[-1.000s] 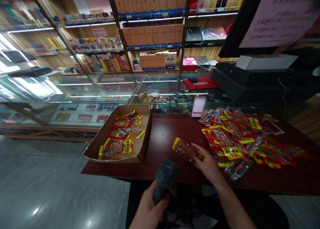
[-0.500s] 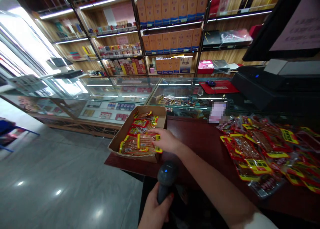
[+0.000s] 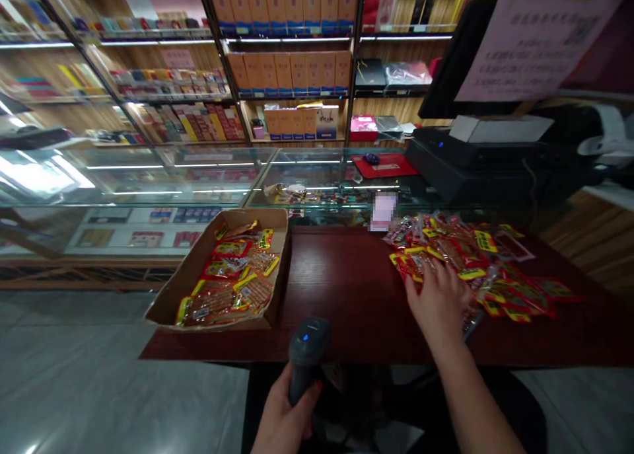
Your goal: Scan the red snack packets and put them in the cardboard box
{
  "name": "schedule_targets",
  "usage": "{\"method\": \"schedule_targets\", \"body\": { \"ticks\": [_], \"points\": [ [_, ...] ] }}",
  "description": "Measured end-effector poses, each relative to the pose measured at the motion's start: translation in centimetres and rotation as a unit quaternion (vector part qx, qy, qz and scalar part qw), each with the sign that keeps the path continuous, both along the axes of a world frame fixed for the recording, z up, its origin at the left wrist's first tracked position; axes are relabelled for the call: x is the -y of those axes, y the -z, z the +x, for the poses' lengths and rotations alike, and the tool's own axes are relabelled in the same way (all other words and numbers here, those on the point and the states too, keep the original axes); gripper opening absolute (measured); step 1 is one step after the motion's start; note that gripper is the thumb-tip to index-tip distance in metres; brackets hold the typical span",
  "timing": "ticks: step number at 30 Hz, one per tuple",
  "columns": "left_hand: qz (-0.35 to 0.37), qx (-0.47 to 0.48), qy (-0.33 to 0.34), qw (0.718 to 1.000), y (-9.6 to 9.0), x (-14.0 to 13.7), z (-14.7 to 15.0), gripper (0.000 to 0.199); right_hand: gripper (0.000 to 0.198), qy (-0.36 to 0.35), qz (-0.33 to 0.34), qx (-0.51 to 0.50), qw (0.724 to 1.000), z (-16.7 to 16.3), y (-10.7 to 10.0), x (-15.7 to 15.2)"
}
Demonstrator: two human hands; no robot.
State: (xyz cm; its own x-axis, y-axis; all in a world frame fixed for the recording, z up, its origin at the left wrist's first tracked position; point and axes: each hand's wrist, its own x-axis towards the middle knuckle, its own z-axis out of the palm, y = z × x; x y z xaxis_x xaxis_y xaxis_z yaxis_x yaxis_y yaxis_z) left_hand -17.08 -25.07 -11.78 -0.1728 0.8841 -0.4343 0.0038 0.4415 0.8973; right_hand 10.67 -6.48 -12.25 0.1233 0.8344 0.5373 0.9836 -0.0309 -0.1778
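Observation:
My left hand (image 3: pixel 287 408) is wrapped round the handle of a dark barcode scanner (image 3: pixel 308 348), held upright in front of the table's near edge. A small blue light glows on its head. Over on the right, my right hand (image 3: pixel 440 299) lies with fingers spread on a pile of snack packets (image 3: pixel 460 242) in red, yellow and clear wrapping. The packets under its palm are partly hidden. An open cardboard box (image 3: pixel 280 262) at the left of the table holds several similar packets (image 3: pixel 232 269).
The dark red table (image 3: pixel 337 269) stands against a glass display counter (image 3: pixel 208 176). A red mat (image 3: pixel 391 165) with a computer mouse (image 3: pixel 370 158), a monitor (image 3: pixel 460 51) and a black machine (image 3: pixel 465 170) sit on the counter. Stocked shelves (image 3: pixel 292 37) line the wall behind.
My right hand has let go of a packet in the cardboard box and moved right onto the pile. The view has turned right. My left hand still holds the scanner.

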Motion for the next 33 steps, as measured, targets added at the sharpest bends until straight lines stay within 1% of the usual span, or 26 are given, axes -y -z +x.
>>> {"method": "schedule_targets", "body": {
  "ticks": [1,3,7,11,13,15,17,19,22,24,25,27,33],
  "points": [
    [0.003,0.002,0.008,1.0,0.0,-0.2,0.4,0.045,0.047,0.033,0.003,0.017,0.999,1.5,0.5,0.2],
    [0.005,0.007,0.023,1.0,-0.2,-0.6,1.3,0.044,0.046,0.069,0.002,0.04,0.997,3.2,1.3,0.5],
    [0.004,0.003,0.025,1.0,-1.0,-0.7,2.7,0.04,0.041,0.067,0.004,0.05,0.996,3.4,2.1,0.9],
    [-0.003,-0.004,0.014,1.0,-1.5,-0.4,2.8,0.041,0.034,0.025,0.028,0.013,0.999,3.2,1.8,0.6],
    [-0.004,-0.004,0.006,1.0,-1.5,-0.2,2.5,0.043,0.031,-0.018,0.024,-0.019,0.999,2.9,1.4,0.6],
    [-0.004,-0.006,-0.006,1.0,-1.4,-0.1,2.1,0.045,0.031,-0.078,0.01,-0.081,0.994,2.0,0.9,0.8],
    [0.0,-0.01,-0.018,1.0,-1.4,0.0,1.7,0.046,0.031,-0.154,-0.02,-0.175,0.972,0.2,0.6,1.3],
    [0.003,-0.01,-0.025,1.0,-1.4,0.0,1.3,0.049,0.031,-0.215,-0.07,-0.281,0.933,-2.0,0.8,2.0],
    [0.003,-0.006,-0.026,1.0,-1.5,0.2,1.0,0.049,0.035,-0.251,-0.157,-0.409,0.863,-5.2,1.6,2.8],
    [0.004,-0.009,-0.023,1.0,-1.5,0.4,0.8,0.048,0.039,-0.253,-0.189,-0.463,0.828,-6.6,2.2,3.1],
    [0.005,-0.01,-0.021,1.0,-1.5,0.5,0.7,0.047,0.04,-0.252,-0.195,-0.478,0.819,-7.0,2.5,3.1],
    [0.007,-0.012,-0.017,1.0,-1.3,0.7,0.5,0.047,0.041,-0.248,-0.195,-0.492,0.811,-7.3,2.9,3.0],
    [0.013,-0.013,-0.02,1.0,-0.8,0.9,0.3,0.046,0.041,-0.237,-0.189,-0.495,0.814,-7.0,2.9,2.6]
  ]
}}
